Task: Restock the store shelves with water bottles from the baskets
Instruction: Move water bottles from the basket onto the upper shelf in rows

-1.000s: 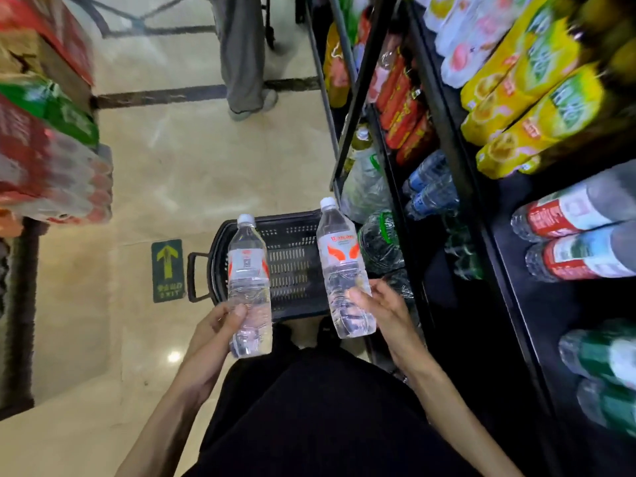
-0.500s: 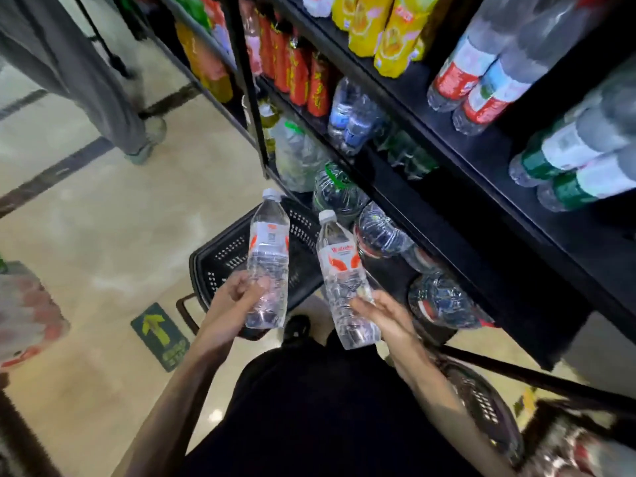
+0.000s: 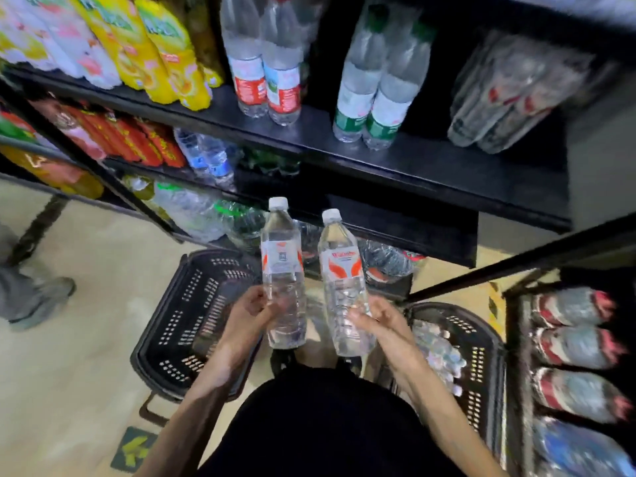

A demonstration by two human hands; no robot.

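Black shelving (image 3: 395, 156) blurred behind; labels unreadable. Left hand (image 3: 246, 313) fingers clamped on left water bottle (image 3: 283, 270); right hand (image 3: 382, 320) fingers clamped on right water bottle (image 3: 342, 280). Right basket (image 3: 481, 356) contents indistinct.

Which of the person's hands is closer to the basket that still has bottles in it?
The right hand, holding a bottle, is just beside the stocked basket, at its near edge. The left hand, holding the other bottle, is farther away, over the other basket.
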